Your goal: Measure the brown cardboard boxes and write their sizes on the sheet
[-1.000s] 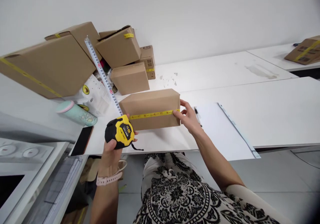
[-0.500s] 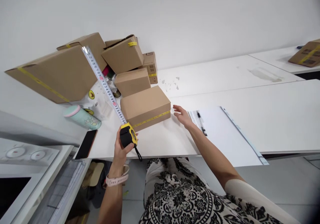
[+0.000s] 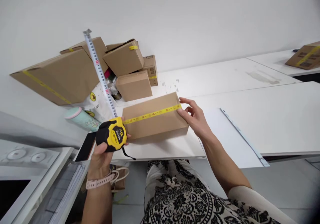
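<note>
Your left hand (image 3: 102, 159) is closed around a yellow and black tape measure (image 3: 112, 135), thumb on its case, with fingertips showing beyond it by the near left end of a cardboard box (image 3: 156, 128). Whether those fingertips press on the box, you cannot tell from here. Your right hand (image 3: 196, 119) is partly closed, pinching the box's right end between thumb and fingers. The box is tilted over the front of the white table (image 3: 250, 117), its yellow-taped side facing you; the tape measure hides part of its left end.

The blade (image 3: 100, 71) runs out long and slanting away from you, crossing in view over a white bag (image 3: 101, 106) and the large box (image 3: 67, 76) behind. A smaller box (image 3: 135, 88) lies just beyond yours, with an open-topped box (image 3: 123, 60) leaning above it. To your left are a mint bottle (image 3: 82, 119) and a dark flat object (image 3: 85, 147). Your right forearm covers the edge of a large white sheet (image 3: 226, 135).
</note>
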Available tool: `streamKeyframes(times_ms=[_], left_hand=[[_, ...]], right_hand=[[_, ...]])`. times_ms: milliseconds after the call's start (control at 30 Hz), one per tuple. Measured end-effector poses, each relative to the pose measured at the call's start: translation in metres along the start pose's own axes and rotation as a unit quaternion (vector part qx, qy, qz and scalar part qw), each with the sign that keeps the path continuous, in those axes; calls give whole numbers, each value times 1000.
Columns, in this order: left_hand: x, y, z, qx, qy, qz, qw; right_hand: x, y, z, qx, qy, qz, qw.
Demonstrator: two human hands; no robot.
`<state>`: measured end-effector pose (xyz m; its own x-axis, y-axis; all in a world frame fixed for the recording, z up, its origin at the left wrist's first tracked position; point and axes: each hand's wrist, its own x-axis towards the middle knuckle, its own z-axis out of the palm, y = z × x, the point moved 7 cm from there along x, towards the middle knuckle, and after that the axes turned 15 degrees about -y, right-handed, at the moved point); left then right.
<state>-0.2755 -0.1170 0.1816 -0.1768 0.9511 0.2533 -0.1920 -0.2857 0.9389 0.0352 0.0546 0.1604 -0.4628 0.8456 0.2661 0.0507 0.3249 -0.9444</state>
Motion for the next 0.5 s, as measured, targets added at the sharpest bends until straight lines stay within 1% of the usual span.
streamKeyframes(times_ms=[33,100,167,200,300,367,433,500], left_hand=[[3,1,8,-5,-6,-10,1000],[6,-3,25,-11,-20,-33,999],[1,-12,44,-18,-39,-63,997],[-5,-18,54,-25,-54,-85,995],[-36,-32,80,-60,-98,-165,980],[-62,-38,92,-101,-124,-223,962],[-85,-41,100,-154,-161,-269,937],[-104,-42,105,-195,-202,-309,909]], right_hand=[[-1,0,3,-4,-2,3,1000],[0,7,12,-17,-12,6,1000],[4,16,18,-24,-13,5,1000],[7,20,18,-23,-7,5,1000],[16,22,6,-25,43,1,999],[23,18,-6,-29,73,-14,997],[32,16,-14,-29,82,-31,996],[42,17,-17,-17,72,-46,996]])
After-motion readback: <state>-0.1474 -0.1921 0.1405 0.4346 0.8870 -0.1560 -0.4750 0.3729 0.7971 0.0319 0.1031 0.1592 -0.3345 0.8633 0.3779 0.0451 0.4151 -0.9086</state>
